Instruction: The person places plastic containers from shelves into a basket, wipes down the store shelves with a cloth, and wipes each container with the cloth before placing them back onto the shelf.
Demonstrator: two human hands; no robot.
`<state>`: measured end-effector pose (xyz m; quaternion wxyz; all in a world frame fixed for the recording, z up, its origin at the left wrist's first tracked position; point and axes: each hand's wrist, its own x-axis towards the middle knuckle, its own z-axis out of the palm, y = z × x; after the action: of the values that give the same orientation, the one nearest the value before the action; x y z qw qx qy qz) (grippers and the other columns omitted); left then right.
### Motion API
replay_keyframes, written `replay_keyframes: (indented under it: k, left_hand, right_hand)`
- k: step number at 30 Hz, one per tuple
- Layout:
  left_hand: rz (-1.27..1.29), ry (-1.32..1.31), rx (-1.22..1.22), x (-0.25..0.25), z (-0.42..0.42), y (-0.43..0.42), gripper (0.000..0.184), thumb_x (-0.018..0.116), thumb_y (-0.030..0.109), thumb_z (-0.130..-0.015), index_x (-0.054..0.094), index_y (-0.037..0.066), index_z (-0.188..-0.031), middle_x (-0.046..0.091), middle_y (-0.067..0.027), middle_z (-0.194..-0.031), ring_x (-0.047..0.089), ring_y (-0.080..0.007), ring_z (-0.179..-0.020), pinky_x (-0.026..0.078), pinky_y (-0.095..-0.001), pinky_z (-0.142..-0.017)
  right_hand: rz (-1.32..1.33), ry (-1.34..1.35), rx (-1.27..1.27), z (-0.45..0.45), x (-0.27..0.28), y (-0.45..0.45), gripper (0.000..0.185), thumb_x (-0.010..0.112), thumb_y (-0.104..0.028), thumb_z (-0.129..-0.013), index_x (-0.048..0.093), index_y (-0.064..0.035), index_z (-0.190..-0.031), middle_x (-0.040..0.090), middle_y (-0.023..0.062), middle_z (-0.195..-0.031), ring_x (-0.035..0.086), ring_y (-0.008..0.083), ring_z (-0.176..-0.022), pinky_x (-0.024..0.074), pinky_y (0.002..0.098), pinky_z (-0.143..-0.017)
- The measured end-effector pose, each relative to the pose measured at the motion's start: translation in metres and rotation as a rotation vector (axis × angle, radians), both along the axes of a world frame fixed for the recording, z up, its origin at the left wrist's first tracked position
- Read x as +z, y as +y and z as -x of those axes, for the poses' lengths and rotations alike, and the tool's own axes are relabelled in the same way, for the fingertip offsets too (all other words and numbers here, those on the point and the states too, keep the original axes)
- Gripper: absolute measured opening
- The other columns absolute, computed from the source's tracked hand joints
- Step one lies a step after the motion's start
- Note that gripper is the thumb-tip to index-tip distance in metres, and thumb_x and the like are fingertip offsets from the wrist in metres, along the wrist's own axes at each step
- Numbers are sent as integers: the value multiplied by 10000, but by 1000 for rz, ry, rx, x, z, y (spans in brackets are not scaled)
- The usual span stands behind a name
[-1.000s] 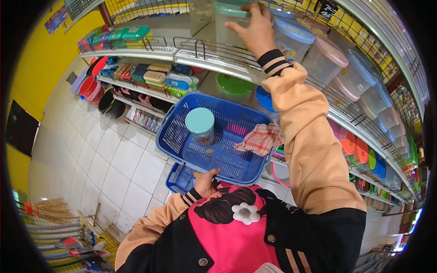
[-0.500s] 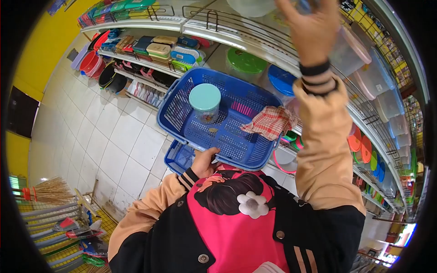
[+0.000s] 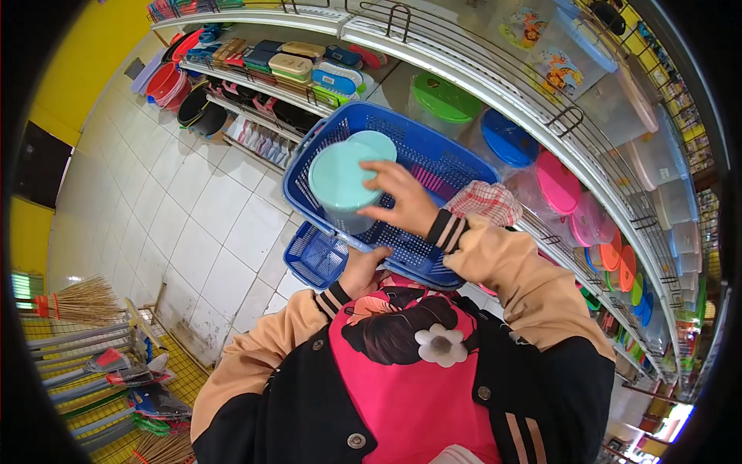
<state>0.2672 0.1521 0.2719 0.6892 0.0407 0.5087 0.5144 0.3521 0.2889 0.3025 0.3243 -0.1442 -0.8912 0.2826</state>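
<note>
A blue perforated basket [image 3: 433, 147] is held up before my chest, its near rim gripped by my left hand [image 3: 363, 271]. Over the basket, my right hand [image 3: 396, 199] has its thumb and fingers at the lid of a large clear jar with a mint lid [image 3: 337, 176]. Partly behind it is a second mint-lidded container [image 3: 376, 144], mostly hidden. A red-and-white checked cloth [image 3: 487, 203] lies at the basket's right end.
Shelves with a wire-railed edge [image 3: 479, 89] curve round ahead and to the right, holding lidded containers [image 3: 556, 182]. Another blue basket [image 3: 317, 255] is below, over white floor tiles [image 3: 193, 255]. Brooms [image 3: 85, 300] stand at the lower left.
My right hand has come down from the upper shelf to the basket, with the large mint-lidded jar now there. My left hand still holds the rim. The view has shifted a little.
</note>
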Motion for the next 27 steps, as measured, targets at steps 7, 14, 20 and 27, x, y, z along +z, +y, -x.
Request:
replay_keyframes:
  k: [7,14,20,27]
  left_hand:
    - [-34,17,41,-15,-4,1,408,595,7,-774,387,112,-1109,527,-18,-901,577,-147,-791,525,-299,-592]
    - [-72,-6,-44,-36,5,-1,286,574,27,-794,487,36,-1066,561,-69,-927,562,-173,-840,507,-350,-693]
    - [-11,-42,-44,-33,9,0,183,558,34,-814,523,23,-993,558,-72,-948,555,-194,-866,501,-387,-743]
    - [-28,-134,-65,-57,13,3,147,528,34,-831,509,-66,-937,552,-140,-958,570,-257,-885,493,-421,-843]
  right_hand:
    - [-39,-109,196,25,-76,17,360,699,-188,-709,514,-62,-992,431,117,-1234,350,408,-1196,355,440,-974]
    - [-213,-293,38,32,-70,9,502,716,-210,-656,494,-71,-1085,411,130,-1266,246,435,-1267,264,453,-1050]
    - [-390,11,-421,-29,140,20,590,687,-268,-671,471,-33,-1166,392,216,-1258,363,388,-1183,308,477,-987]
    - [-253,-740,-1075,-119,296,119,914,465,-760,-668,549,41,-1100,461,256,-1236,447,385,-1154,332,450,-984]
